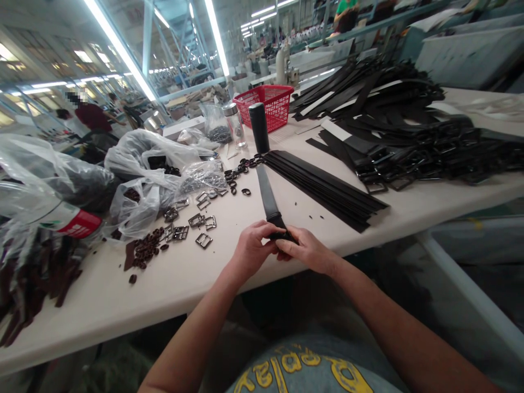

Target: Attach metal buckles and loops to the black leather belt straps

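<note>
A black strap (267, 192) lies lengthwise on the pale table, its near end between my two hands at the front edge. My left hand (257, 246) pinches that end from the left, fingers closed. From the right, my right hand (305, 248) grips the same end, thumb on top. A dark loop shows round the strap just above my fingers; what lies under the fingertips is hidden. Left of my hands are metal buckles (203, 240) and small brown loops (147, 248). To the right lies a row of black straps (323, 185), beside a dark upright cylinder (258, 128).
Plastic bags (139, 164) and brown straps (36, 278) cover the left side of the table (172, 295). A red basket (272, 106) and a glass jar (234, 125) stand at the back. Piled buckled black straps (426, 142) fill the right. People are in the background.
</note>
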{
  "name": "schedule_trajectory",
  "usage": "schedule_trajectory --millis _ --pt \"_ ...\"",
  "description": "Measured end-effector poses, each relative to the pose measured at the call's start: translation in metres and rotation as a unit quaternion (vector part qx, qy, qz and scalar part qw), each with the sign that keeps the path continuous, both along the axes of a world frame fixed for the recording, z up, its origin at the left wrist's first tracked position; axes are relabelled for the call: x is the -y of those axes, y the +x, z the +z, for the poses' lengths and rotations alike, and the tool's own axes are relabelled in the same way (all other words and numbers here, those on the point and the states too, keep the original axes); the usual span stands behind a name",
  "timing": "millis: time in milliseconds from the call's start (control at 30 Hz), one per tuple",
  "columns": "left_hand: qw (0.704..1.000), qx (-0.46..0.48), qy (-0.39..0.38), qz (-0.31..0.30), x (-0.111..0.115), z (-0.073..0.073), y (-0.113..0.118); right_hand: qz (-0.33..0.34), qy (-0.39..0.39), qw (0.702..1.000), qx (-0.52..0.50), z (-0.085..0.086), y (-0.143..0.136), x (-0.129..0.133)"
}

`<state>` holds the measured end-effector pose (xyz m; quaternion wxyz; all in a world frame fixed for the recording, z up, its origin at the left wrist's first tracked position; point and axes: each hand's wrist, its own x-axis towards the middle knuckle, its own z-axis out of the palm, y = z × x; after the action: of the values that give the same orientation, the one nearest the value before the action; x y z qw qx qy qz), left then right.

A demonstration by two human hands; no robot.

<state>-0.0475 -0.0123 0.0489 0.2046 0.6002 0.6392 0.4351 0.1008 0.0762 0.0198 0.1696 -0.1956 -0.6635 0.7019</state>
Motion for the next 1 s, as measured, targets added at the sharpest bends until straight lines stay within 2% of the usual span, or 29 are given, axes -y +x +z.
schedule_trajectory --millis 100,167,267,333,433,633,767,867,1000 --pt "1.0 0.007 0.008 -0.009 0.003 -0.001 0.001 -0.056 -0.011 0.998 -0.003 0.001 -0.002 0.003" --pt "0.994 0.109 0.002 -0.019 0.005 -0.006 0.003 -0.075 -0.026 0.997 -0.011 0.002 -0.003 0.004" --pt "0.956 0.293 -0.001 -0.014 0.007 -0.015 0.007 -0.074 -0.044 0.996 -0.015 0.003 -0.004 0.006" --pt "0.939 0.342 0.008 0.016 0.006 -0.019 0.011 -0.076 -0.033 0.997 -0.009 0.003 -0.003 0.007" --pt "0.94 0.338 0.014 0.048 0.005 -0.019 0.016 -0.083 -0.009 0.996 -0.006 0.003 -0.002 0.008" --pt "0.944 0.327 0.017 0.046 0.008 -0.018 0.022 -0.093 0.018 0.995 -0.013 0.005 -0.001 0.01" --pt "0.934 0.334 0.048 0.119 0.011 -0.022 0.025 -0.103 -0.006 0.994 -0.033 0.005 0.002 0.009" --pt "0.89 0.419 0.058 0.169 0.008 -0.021 0.023 -0.1 -0.015 0.994 -0.045 0.002 0.004 0.01" --pt "0.815 0.57 0.01 0.1 -0.003 -0.014 0.023 -0.081 -0.015 0.996 -0.04 0.002 0.005 0.011"
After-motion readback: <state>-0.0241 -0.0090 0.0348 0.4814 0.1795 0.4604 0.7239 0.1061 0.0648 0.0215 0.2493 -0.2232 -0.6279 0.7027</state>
